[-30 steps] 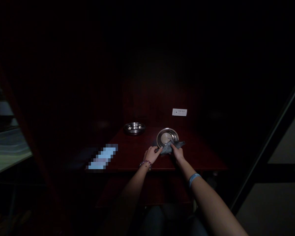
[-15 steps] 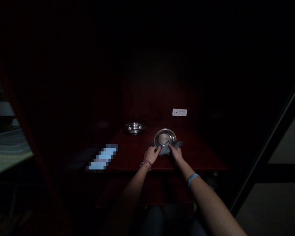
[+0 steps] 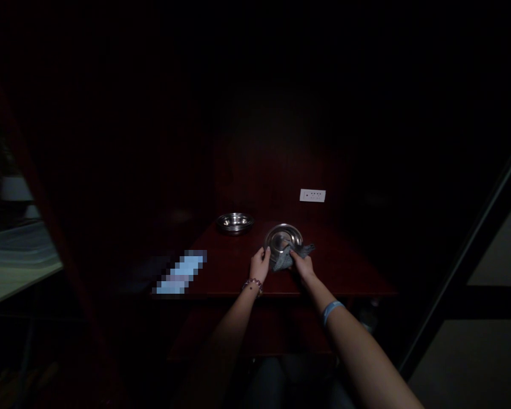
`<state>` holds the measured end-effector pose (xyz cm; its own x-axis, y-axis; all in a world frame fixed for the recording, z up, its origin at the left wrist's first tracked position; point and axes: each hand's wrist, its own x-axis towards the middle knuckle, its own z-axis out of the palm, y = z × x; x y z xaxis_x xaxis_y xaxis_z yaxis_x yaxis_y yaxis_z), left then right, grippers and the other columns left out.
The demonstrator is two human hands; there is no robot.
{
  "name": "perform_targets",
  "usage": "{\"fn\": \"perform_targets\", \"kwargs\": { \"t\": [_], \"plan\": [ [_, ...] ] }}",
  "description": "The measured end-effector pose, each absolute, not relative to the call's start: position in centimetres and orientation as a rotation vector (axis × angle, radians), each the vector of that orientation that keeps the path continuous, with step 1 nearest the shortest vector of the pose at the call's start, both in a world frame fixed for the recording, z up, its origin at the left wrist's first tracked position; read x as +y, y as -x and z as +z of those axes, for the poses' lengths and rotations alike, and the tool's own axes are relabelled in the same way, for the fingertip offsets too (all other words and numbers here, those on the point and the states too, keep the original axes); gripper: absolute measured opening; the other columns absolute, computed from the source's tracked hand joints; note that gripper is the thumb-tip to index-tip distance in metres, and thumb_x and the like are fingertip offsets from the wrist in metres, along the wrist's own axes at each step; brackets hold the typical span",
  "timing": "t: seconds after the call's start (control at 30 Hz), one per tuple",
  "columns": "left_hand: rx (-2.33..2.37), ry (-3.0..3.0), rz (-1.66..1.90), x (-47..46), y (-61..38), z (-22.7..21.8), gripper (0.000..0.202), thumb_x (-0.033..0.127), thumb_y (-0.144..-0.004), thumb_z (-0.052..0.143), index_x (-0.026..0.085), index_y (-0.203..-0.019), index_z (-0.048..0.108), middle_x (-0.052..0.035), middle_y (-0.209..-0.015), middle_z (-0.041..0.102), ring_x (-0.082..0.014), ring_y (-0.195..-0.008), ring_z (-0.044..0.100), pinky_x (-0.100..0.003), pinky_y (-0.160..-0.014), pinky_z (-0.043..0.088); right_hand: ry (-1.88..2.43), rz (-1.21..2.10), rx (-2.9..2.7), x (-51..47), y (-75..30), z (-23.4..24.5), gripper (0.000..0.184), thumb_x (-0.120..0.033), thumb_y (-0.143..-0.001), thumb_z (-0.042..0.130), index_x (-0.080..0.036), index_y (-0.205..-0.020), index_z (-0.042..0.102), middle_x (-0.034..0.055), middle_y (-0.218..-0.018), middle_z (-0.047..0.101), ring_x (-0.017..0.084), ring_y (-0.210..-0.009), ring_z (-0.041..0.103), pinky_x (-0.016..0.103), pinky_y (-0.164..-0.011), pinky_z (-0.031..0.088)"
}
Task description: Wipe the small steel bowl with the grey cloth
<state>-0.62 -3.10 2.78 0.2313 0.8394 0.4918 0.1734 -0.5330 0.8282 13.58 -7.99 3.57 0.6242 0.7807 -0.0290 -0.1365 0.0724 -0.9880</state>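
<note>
Left hand (image 3: 260, 265): gripping near-left rim of metal bowl (image 3: 277, 241); best firm and steady;
Right hand (image 3: 303, 264): pinching grey cloth (image 3: 283, 259) over near-right rim; best pressed evenly, loose end gathered;
Bowl: tilted between both hands, over table (image 3: 225, 272)

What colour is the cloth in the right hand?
The cloth is grey, best seen in the head view.
</note>
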Motion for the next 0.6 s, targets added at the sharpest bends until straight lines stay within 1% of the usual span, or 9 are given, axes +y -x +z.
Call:
{"fn": "perform_targets", "kwargs": {
  "t": [0.07,0.17,0.37,0.5,0.6],
  "plan": [
    [0.909,-1.831,1.349,-3.3,0.7,3.0,0.04,0.043,-0.092,0.033,0.016,-0.103,0.06,-0.0074,-0.099,0.07,-0.0151,-0.088,0.064,-0.023,-0.075,0.048,1.335,0.754,-0.616,-7.9,-13.5,3.5,0.035,-0.032,-0.072,0.067,-0.009,-0.099,0.066,0.0107,-0.091,0.071,0.02,-0.072,0.068,0.024,-0.049,0.056],
    [0.936,-1.817,1.349,-3.6,0.8,3.3,0.042,0.045,-0.092,0.032,0.016,-0.104,0.061,-0.0071,-0.099,0.07,-0.0156,-0.089,0.064,-0.023,-0.076,0.048,1.338,0.762,-0.606,-7.9,-13.5,3.5,0.034,-0.032,-0.072,0.067,-0.01,-0.098,0.066,0.0103,-0.092,0.071,0.02,-0.072,0.068,0.025,-0.05,0.056],
    [0.929,-1.85,1.334,-4.0,0.8,3.5,0.039,0.047,-0.089,0.039,0.018,-0.105,0.061,-0.0067,-0.097,0.07,-0.0156,-0.085,0.065,-0.024,-0.073,0.048,1.339,0.757,-0.589,-8.1,-14.0,3.3,0.036,-0.032,-0.072,0.066,-0.011,-0.101,0.065,0.01,-0.09,0.071,0.02,-0.074,0.069,0.024,-0.053,0.056],
    [1.032,-1.938,1.206,-4.2,0.8,3.4,0.037,0.049,-0.084,0.049,0.02,-0.103,0.062,-0.0055,-0.089,0.071,-0.0154,-0.079,0.064,-0.023,-0.069,0.047,1.357,0.723,-0.577,-8.0,-14.7,2.8,0.037,-0.033,-0.071,0.067,-0.011,-0.1,0.066,0.0096,-0.089,0.071,0.02,-0.07,0.069,0.025,-0.053,0.056],
    [1.141,-2.056,1.03,-4.2,0.8,3.3,0.042,0.056,-0.079,0.052,0.02,-0.095,0.066,-0.0063,-0.086,0.071,-0.018,-0.078,0.064,-0.024,-0.067,0.045,1.36,0.713,-0.58,-7.9,-14.9,2.6,0.037,-0.033,-0.071,0.067,-0.01,-0.1,0.067,0.0095,-0.086,0.071,0.021,-0.069,0.069,0.027,-0.053,0.056]
  ]
}}
